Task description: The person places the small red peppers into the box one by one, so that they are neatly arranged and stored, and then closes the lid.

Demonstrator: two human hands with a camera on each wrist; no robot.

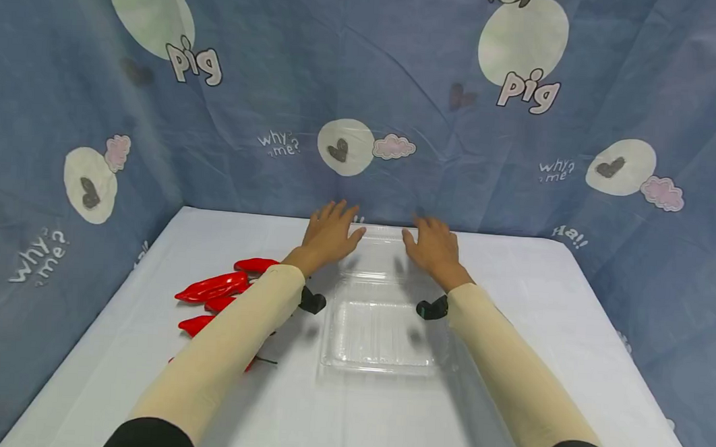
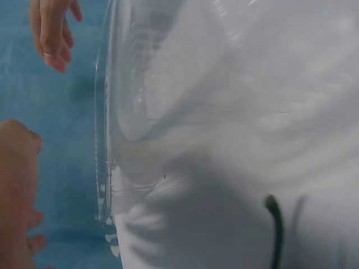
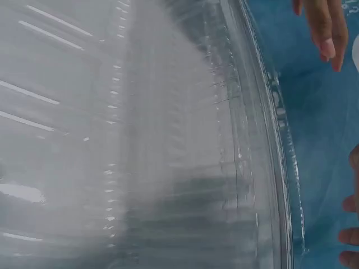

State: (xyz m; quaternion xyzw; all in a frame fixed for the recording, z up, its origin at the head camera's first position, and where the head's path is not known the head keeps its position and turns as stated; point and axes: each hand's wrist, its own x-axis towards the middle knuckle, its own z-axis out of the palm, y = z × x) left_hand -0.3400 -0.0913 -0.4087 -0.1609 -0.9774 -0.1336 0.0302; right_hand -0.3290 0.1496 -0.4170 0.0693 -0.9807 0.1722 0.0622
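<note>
A clear plastic clamshell box (image 1: pixel 380 372) lies unfolded on the white table, its lid part (image 1: pixel 379 276) toward the back edge. My left hand (image 1: pixel 332 234) is over the lid's far left corner, fingers spread and relaxed, holding nothing. Opposite it, at the far right corner, my right hand (image 1: pixel 434 249) hovers with loose fingers and nothing in them. In the left wrist view the left hand (image 2: pixel 17 193) shows apart from the clear plastic rim (image 2: pixel 106 112). The right wrist view shows the right hand (image 3: pixel 351 216) likewise clear of the plastic edge (image 3: pixel 269 129).
Several red chili peppers (image 1: pixel 215 287) lie left of the box, partly hidden by the left sleeve (image 1: pixel 220 348). A green stem (image 2: pixel 276 224) shows in the left wrist view. Blue printed cloth (image 1: pixel 371 82) hangs behind the table (image 1: pixel 513 272).
</note>
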